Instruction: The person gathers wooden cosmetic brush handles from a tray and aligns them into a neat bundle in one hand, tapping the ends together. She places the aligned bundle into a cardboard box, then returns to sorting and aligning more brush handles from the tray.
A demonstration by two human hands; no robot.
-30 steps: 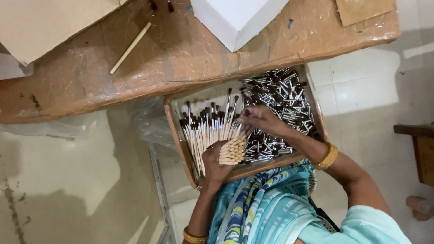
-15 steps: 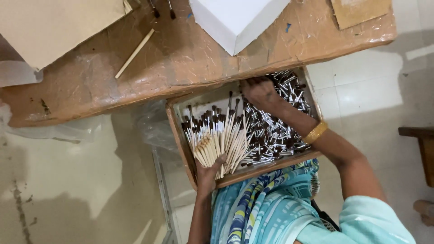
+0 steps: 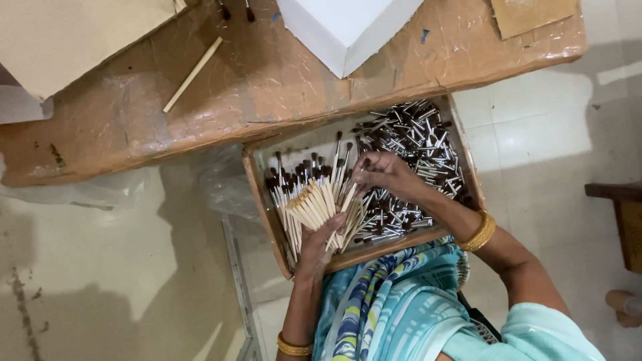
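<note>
A shallow cardboard tray [image 3: 257,194] rests on my lap. Its right half holds a heap of small brush heads [image 3: 418,144] with silver ferrules and dark bristles. My left hand [image 3: 319,244] grips a fanned bundle of pale wooden brush handles [image 3: 314,204], dark tips pointing away from me. My right hand [image 3: 388,175] lies over the heap beside the bundle, its fingers pinched on one stick [image 3: 351,195] at the bundle's right edge. Finished brushes [image 3: 287,184] lie along the tray's left side.
A brown, plastic-wrapped table [image 3: 254,87] stands beyond the tray. On it are a white box [image 3: 344,27], a cardboard sheet [image 3: 73,33], a loose wooden stick [image 3: 192,73] and a cardboard scrap [image 3: 531,13]. Wooden furniture [image 3: 618,220] stands at the right on the tiled floor.
My right hand reached up into the heap of brush heads, then came back to the bundle. The bundle in my left hand fanned out wider and shifted slightly.
</note>
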